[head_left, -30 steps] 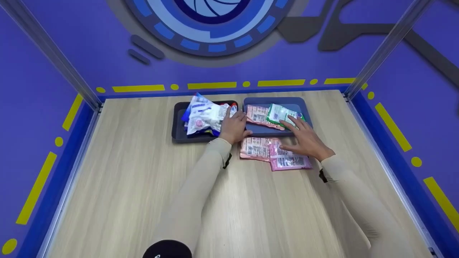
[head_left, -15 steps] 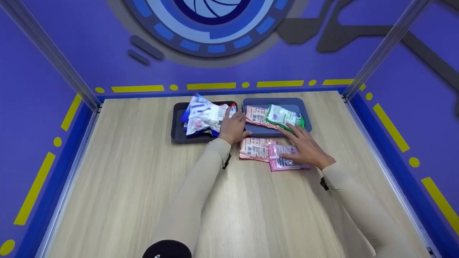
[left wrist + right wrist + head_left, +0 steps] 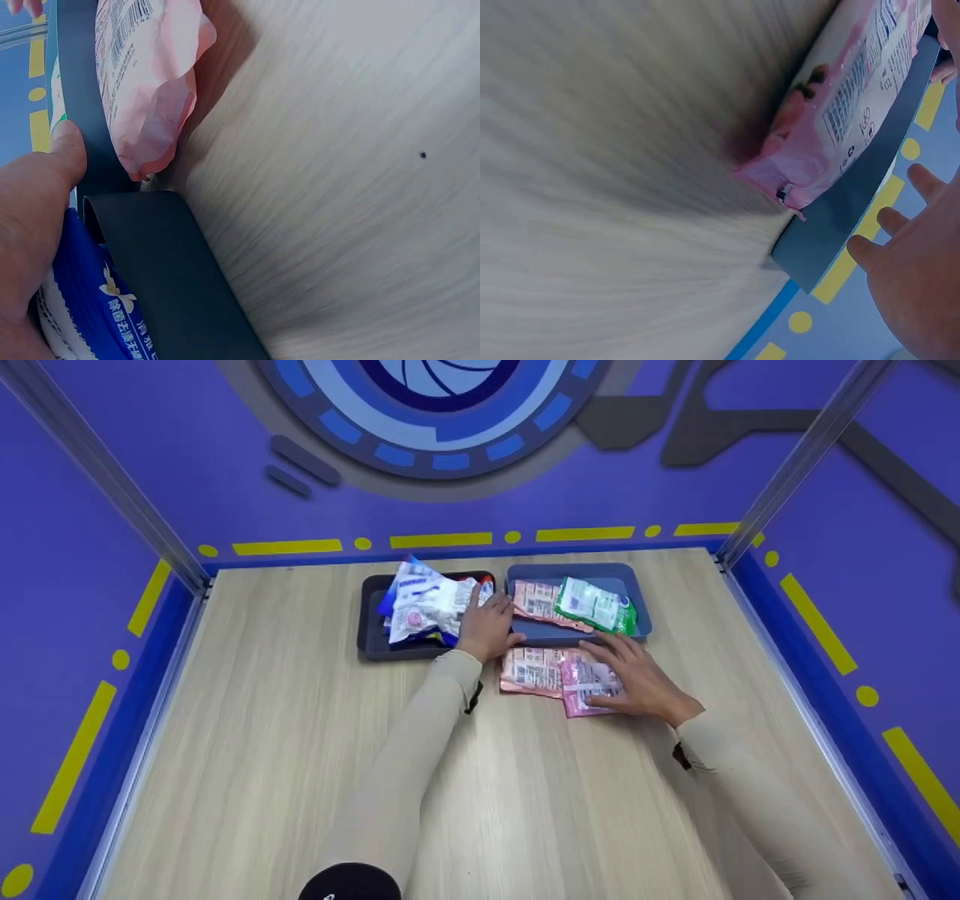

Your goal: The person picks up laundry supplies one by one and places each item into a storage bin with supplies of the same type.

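Observation:
My left hand [image 3: 486, 624] rests with extended fingers over the right side of the dark tray [image 3: 365, 622], at the edge of a white packet [image 3: 424, 604]. In the left wrist view its thumb lies by the neighbouring tray's wall, above a blue packet [image 3: 97, 285]. My right hand [image 3: 643, 682] spreads over the pink packet [image 3: 589, 679] on the table, fingers apart, covering its right part; in the right wrist view the fingers are extended beyond the packet. The pink packet overlaps a peach packet [image 3: 531, 671].
The blue-grey tray [image 3: 637, 581], right of the dark one, holds another peach packet [image 3: 534, 600] and a green-and-white packet [image 3: 594, 606] partly over it. Blue-purple panels [image 3: 187, 450] enclose the wooden table [image 3: 262, 720] at the back and sides.
My right hand has drawn back from the green-and-white packet toward me, now more over the pink packet. The left hand stays in place.

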`<state>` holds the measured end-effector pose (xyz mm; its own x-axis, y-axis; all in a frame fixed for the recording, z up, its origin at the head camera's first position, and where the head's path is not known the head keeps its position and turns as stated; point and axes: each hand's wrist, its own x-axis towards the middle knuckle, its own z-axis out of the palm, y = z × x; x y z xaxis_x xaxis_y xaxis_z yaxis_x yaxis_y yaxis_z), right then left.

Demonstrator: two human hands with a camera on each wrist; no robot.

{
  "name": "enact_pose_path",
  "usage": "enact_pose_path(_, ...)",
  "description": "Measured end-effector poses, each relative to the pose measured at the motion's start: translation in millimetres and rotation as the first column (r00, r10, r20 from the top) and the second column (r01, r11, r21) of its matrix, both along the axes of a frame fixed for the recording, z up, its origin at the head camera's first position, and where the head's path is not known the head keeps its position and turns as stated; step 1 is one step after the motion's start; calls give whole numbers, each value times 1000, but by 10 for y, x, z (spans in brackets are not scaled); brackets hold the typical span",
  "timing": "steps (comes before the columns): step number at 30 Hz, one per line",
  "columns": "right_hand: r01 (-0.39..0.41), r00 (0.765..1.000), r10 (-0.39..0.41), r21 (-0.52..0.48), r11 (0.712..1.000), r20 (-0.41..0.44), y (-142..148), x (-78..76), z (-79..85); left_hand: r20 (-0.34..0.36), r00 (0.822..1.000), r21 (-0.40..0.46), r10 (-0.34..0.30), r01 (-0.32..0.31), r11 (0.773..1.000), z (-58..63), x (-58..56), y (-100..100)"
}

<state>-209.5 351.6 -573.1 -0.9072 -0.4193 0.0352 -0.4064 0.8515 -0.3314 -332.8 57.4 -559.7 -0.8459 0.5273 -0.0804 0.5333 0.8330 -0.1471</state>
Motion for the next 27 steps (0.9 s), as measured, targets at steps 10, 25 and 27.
enact_pose_path(10, 9, 999, -9, -6, 1000, 36, -3, 88, -18, 19, 1000, 8, -2, 2, 1000, 4, -20, -1)
enact_pose_path(25, 16, 997, -17, 14, 1000, 77, -10, 167, -52, 5, 1000, 31, -9, 9, 999, -10, -19, -6)
enact_pose_path(27, 8, 997, -9, 17, 1000, 74, -11, 171, -61, 2, 1000, 32, -9, 9, 999, -14, -17, -6)
